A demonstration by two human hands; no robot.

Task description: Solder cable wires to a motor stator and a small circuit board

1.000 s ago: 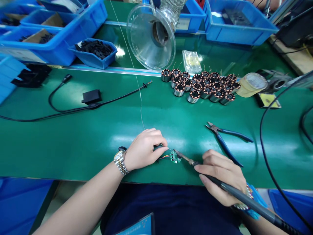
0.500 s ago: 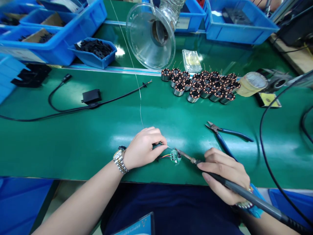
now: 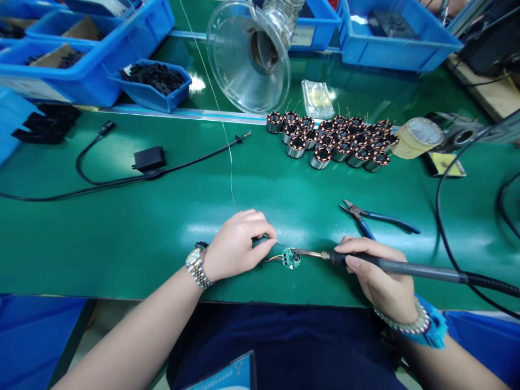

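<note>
A small round green circuit board with coloured leads lies near the front edge of the green bench. My left hand rests just left of it, pinching a thin solder wire that runs up toward the back of the bench. My right hand grips a soldering iron held almost level, its tip touching the board's right edge. A watch is on my left wrist, a bead bracelet and a blue band on my right.
Blue-handled cutters lie behind my right hand. Several copper-wound stators cluster at mid-bench beside a tape roll. A clear funnel hood, blue bins and a black cable with an adapter sit further back and left.
My right hand has turned so the soldering iron lies nearly horizontal instead of angled down to the right. Its tip stays at the board. My left hand has barely moved.
</note>
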